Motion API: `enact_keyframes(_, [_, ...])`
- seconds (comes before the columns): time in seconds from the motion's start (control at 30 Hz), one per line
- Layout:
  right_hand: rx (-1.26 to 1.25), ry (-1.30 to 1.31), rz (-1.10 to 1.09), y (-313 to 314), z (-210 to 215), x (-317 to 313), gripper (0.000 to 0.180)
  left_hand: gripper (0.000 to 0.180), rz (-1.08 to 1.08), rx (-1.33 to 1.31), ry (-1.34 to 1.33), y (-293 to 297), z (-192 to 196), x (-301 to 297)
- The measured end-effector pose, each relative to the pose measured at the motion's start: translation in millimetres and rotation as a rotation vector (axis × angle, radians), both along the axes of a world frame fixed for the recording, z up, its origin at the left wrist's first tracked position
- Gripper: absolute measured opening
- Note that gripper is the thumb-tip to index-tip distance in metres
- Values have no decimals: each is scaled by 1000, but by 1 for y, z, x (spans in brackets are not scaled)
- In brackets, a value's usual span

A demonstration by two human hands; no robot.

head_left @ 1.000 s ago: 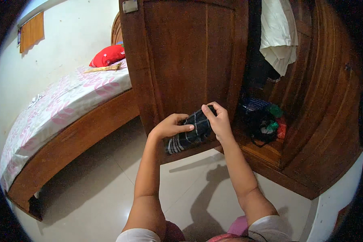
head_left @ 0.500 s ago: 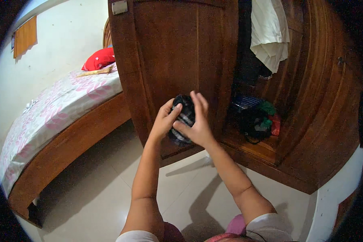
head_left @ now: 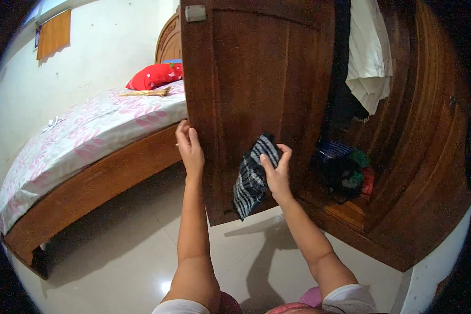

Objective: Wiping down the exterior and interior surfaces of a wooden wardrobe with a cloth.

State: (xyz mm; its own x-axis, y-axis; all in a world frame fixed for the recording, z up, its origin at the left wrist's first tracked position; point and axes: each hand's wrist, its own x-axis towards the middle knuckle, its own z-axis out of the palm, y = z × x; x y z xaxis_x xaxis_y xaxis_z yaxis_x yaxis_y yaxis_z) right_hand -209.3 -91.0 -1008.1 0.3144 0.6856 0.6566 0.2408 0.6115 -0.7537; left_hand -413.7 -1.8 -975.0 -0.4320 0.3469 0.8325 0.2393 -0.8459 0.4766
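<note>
My right hand (head_left: 278,178) grips a folded black cloth with grey-white stripes (head_left: 252,175), thumb on its near face. The cloth hangs aslant in front of the brown wooden wardrobe door (head_left: 256,78), its lower corner pointing down. My left hand (head_left: 190,152) is at the door's left edge, thumb over the front and fingers bent at the edge. The door stands swung out. To its right, the wardrobe's inside shows hanging white clothing (head_left: 369,57), dark clothing beside it, and a heap of dark, green and red things (head_left: 350,170) at the bottom.
On the left a wooden bed (head_left: 99,175) has a pink leaf-patterned sheet, a red pillow (head_left: 154,77) and a bundle of straw-coloured sticks (head_left: 146,92). An orange cloth (head_left: 54,34) hangs on the wall. Pale floor tiles (head_left: 141,251) lie below.
My left hand has let go of the cloth and moved left to the door's edge. The cloth, bunched between both hands before, now hangs more spread from my right hand. The view has shifted.
</note>
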Motion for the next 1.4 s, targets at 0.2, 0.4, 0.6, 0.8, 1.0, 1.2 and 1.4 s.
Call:
enact_keyframes(0.2, [327,-76,-280,6,44,-23,40,36,-101,-136,86,5,-19,-2])
enact_keyframes(0.4, [594,-608,-225,38,66,-91,47,34,-131,-110,56,9,-19,1])
enact_keyframes(0.6, [795,-911,-493,54,118,-100,43,32,-124,-109,40,8,-22,2])
enact_keyframes(0.8, [782,-725,-575,58,159,-115,43,35,-158,-173,46,-2,-19,0])
enact_keyframes(1.0, [976,-1046,-567,67,175,-112,39,37,-129,-114,49,0,-20,0])
enact_keyframes(1.2, [811,-645,-780,89,203,-95,41,38,-172,-165,36,-4,-18,1])
enact_keyframes(1.4, [740,-845,-860,89,200,-66,46,38,-168,-158,14,-4,-19,-3])
